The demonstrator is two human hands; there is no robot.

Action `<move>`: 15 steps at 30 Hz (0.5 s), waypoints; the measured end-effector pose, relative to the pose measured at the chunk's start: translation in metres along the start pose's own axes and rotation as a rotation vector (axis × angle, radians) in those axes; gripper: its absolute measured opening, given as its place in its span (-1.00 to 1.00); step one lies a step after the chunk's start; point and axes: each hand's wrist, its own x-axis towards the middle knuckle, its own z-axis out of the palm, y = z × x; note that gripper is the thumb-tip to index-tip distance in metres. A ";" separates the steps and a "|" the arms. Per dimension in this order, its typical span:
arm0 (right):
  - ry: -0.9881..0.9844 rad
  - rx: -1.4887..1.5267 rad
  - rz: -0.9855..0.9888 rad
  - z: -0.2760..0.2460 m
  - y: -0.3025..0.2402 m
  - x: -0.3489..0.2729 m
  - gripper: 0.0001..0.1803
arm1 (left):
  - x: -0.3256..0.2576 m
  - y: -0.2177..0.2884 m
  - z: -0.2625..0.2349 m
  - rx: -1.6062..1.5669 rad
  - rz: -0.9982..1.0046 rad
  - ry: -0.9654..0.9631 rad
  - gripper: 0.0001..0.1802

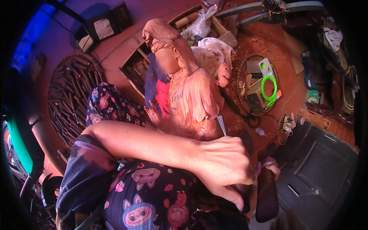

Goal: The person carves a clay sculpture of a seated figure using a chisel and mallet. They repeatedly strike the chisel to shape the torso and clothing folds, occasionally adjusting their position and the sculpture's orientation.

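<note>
Reaching across, the left hand (222, 168) is clamping fingers on a dark block (267, 195) the right hand (270, 165) is gripping too; I judge a jolt risks toppling the clay figure (191, 96).

Dark block (267, 195) and clay figure (191, 96)
The glossy brown block stands upright, below-right of the reddish, unpainted figure lying tilted.

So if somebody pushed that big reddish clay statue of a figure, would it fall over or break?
The reddish clay statue looks bulky, so probably heavy and hard to shove. It stands tall, so a hard push might tip it. Its thin raised arm and hand would likely snap first.
</note>
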 end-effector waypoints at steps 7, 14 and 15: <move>-0.003 0.010 -0.042 0.004 -0.010 0.014 -0.58 | -0.003 0.025 -0.039 0.144 -0.151 0.007 -0.46; -0.124 0.044 -0.070 0.013 -0.001 0.017 -0.53 | -0.182 0.069 -0.144 0.666 -0.914 0.886 -0.68; -0.143 0.071 -0.080 0.013 -0.003 0.018 -0.53 | -0.227 0.078 -0.168 0.731 -1.044 0.805 -0.69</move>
